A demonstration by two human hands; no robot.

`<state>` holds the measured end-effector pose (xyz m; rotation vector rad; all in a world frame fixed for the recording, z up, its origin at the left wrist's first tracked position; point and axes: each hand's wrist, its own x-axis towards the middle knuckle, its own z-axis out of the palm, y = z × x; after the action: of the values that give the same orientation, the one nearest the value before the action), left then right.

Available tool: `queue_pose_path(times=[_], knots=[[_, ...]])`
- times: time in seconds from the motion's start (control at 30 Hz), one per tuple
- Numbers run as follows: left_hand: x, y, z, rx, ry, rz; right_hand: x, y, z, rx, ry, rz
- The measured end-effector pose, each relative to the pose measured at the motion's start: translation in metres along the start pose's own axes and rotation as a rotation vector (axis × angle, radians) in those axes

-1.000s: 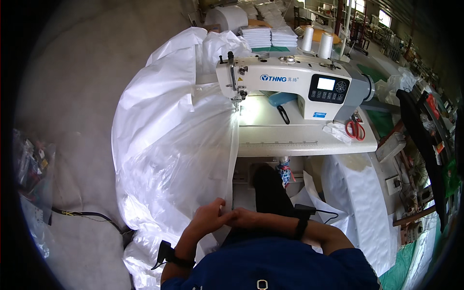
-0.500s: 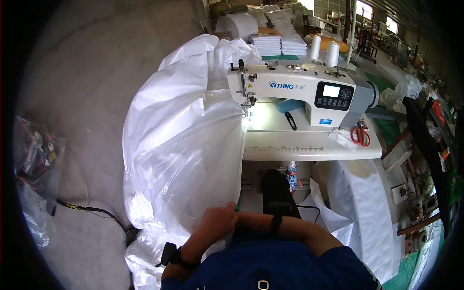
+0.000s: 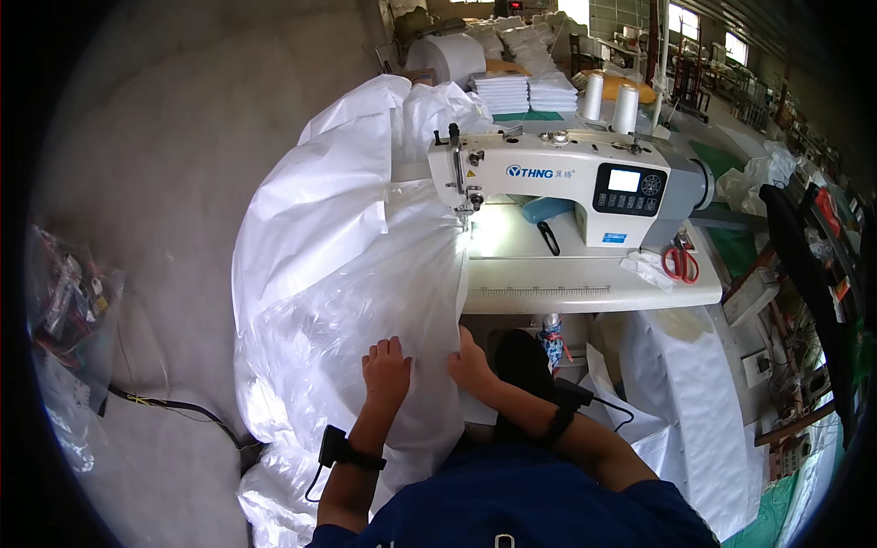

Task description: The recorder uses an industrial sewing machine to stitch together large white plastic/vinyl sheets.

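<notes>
A large white plastic sheet [image 3: 311, 228], glossy and partly see-through near me, runs from the needle area of the sewing machine [image 3: 548, 169] down the left side to my lap. My left hand [image 3: 386, 373] lies on top of the sheet, fingers apart and pointing away from me. At the sheet's right edge, my right hand [image 3: 470, 367] is closed, pinching that edge between thumb and fingers. The sheet's far end sits beneath the presser foot [image 3: 466, 217], where the machine's lamp glares.
Black thread snips [image 3: 548, 238] and a blue item [image 3: 551, 209] lie on the machine bed. Red-handled scissors [image 3: 680, 263] rest at its right end. Two thread cones [image 3: 625, 110] stand behind the machine near folded white stacks [image 3: 501, 92]. A dark cable [image 3: 174, 395] crosses the floor at left.
Both hands were together low by my lap. They have parted and moved forward: the left onto the sheet, the right up along its edge.
</notes>
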<state>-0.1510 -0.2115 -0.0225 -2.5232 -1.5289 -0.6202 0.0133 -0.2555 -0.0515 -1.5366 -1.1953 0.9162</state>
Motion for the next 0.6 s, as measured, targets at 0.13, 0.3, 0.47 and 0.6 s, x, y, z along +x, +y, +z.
queue_pose_path(times=[0.13, 0.3, 0.47, 0.6], knots=[[-0.002, -0.038, 0.033, 0.071, -0.102, -0.02, -0.015, -0.009, -0.011, 0.846, -0.297, 0.364], [0.01, 0.014, -0.038, -0.175, 0.081, 0.284, -0.022, -0.005, -0.035, 0.763, -0.189, 0.386], [0.005, 0.06, -0.07, -0.197, -0.035, 0.515, -0.007, 0.001, -0.029, 0.328, 0.107, 0.041], [-0.005, 0.06, -0.063, -0.131, -0.182, 0.575, -0.001, 0.01, -0.027, 0.344, 0.097, -0.039]])
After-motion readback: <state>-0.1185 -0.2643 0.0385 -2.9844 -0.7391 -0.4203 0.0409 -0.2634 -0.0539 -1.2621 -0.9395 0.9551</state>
